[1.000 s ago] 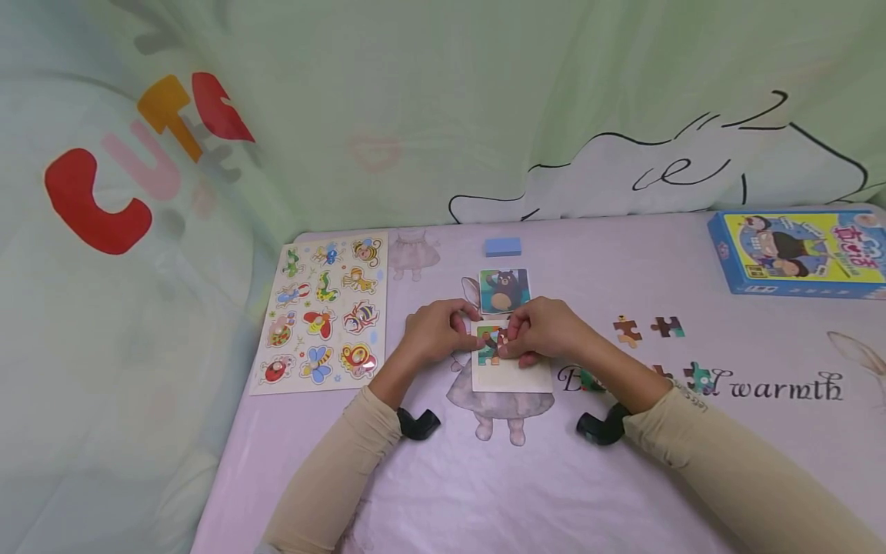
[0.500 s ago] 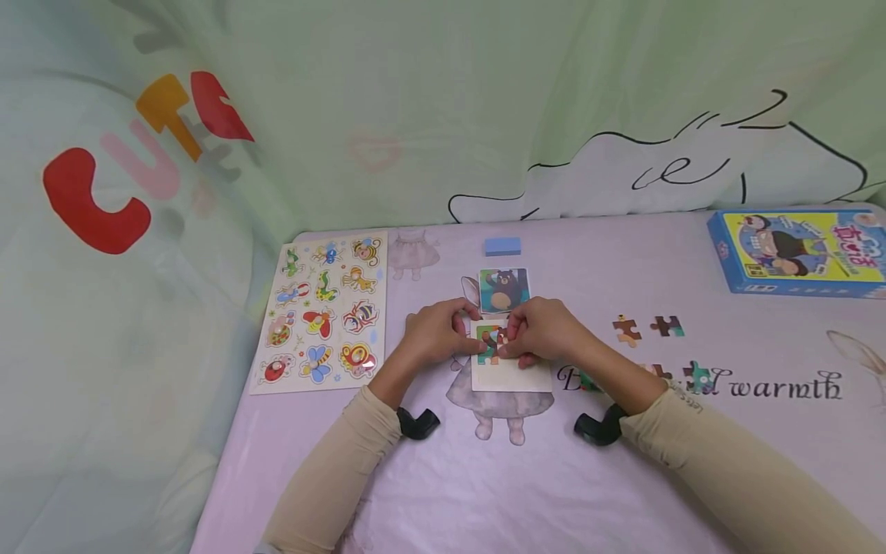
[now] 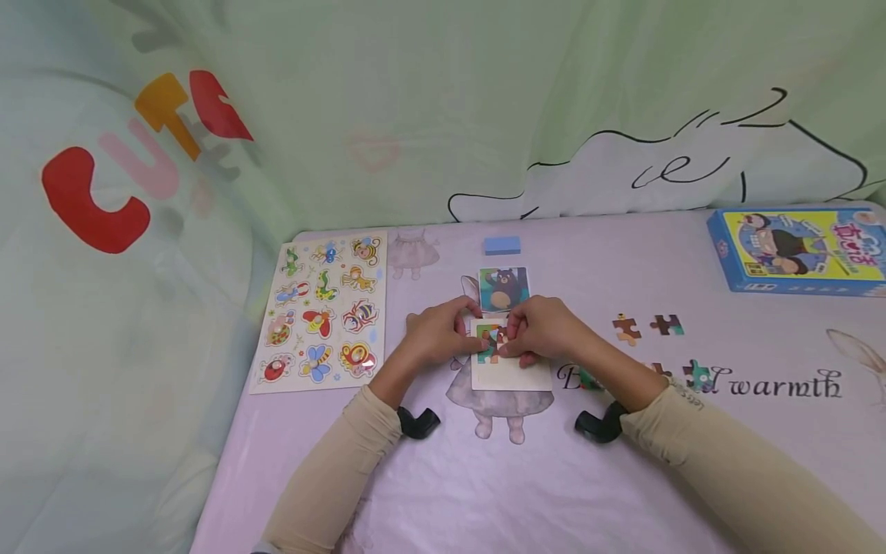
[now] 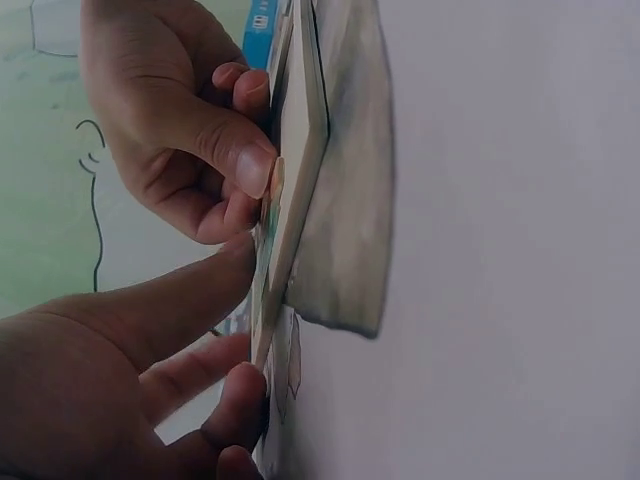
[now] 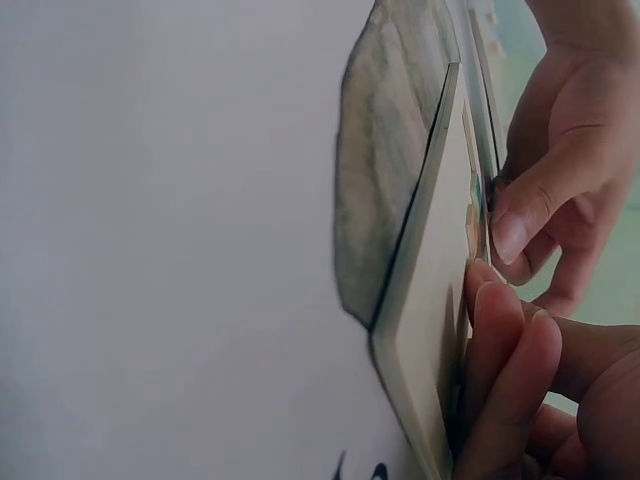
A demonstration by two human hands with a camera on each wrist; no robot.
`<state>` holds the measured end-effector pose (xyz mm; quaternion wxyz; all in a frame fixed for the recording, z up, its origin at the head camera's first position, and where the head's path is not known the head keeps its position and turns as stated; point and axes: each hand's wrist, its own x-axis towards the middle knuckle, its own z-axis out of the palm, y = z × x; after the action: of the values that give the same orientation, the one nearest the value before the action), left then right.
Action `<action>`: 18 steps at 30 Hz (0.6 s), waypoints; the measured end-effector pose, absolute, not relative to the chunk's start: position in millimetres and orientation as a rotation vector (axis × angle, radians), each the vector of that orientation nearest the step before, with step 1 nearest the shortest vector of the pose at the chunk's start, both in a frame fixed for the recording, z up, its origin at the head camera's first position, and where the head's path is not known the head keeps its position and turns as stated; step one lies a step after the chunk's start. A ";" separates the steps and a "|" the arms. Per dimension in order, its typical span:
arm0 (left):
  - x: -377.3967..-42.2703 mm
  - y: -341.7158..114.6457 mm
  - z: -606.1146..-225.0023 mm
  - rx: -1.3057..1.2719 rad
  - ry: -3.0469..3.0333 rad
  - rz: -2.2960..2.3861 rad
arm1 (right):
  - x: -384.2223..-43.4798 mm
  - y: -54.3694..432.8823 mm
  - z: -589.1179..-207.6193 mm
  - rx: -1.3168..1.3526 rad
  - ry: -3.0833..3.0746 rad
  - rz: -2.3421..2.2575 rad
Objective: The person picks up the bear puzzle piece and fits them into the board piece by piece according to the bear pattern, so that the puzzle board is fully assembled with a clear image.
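A cream puzzle tray (image 3: 512, 378) lies before me, with joined jigsaw pieces (image 3: 483, 357) in its upper left part showing part of a bear. My right hand (image 3: 543, 328) pinches a brown jigsaw piece (image 3: 502, 337) between thumb and finger, low over the tray. On the other side my left hand (image 3: 434, 332) rests its thumb on the joined pieces, its fingers at the tray's left edge and upper corner. In the left wrist view a thin piece edge (image 4: 273, 190) shows under the right thumb. Just behind the tray sits a square bear picture (image 3: 504, 290).
Several loose jigsaw pieces (image 3: 627, 329) lie to the right, some partly behind the right forearm. At left is an insect peg board (image 3: 321, 315). A blue block (image 3: 501, 245) stands at the back, a blue and yellow box (image 3: 796, 250) at the far right.
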<state>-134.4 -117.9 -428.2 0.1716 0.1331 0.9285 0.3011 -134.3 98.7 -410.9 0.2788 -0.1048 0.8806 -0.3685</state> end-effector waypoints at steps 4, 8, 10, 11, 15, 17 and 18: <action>-133.5 -116.9 -426.7 0.420 2.610 0.854 | -134.6 98.5 -411.2 -0.264 2.362 -0.993; -132.2 -116.0 -425.7 0.414 2.606 0.868 | -134.9 98.6 -411.2 -0.258 2.353 -1.000; -131.7 -115.5 -425.9 0.407 2.611 0.867 | -134.9 98.9 -411.2 -0.262 2.351 -1.002; -131.6 -115.4 -426.1 0.405 2.615 0.863 | -134.9 99.1 -411.0 -0.262 2.351 -1.002; -131.8 -115.0 -426.7 0.401 2.627 0.853 | -134.8 100.8 -410.9 -0.279 2.345 -1.002; -131.7 -114.8 -426.5 0.397 2.628 0.854 | -134.7 102.5 -410.8 -0.290 2.331 -1.004; -131.7 -114.7 -426.5 0.395 2.628 0.853 | -134.7 103.5 -410.8 -0.297 2.325 -1.008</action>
<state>-131.7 -114.7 -426.5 0.1741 0.1392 0.9272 0.3010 -134.7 103.5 -410.8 0.2910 -0.1112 0.8718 -0.3779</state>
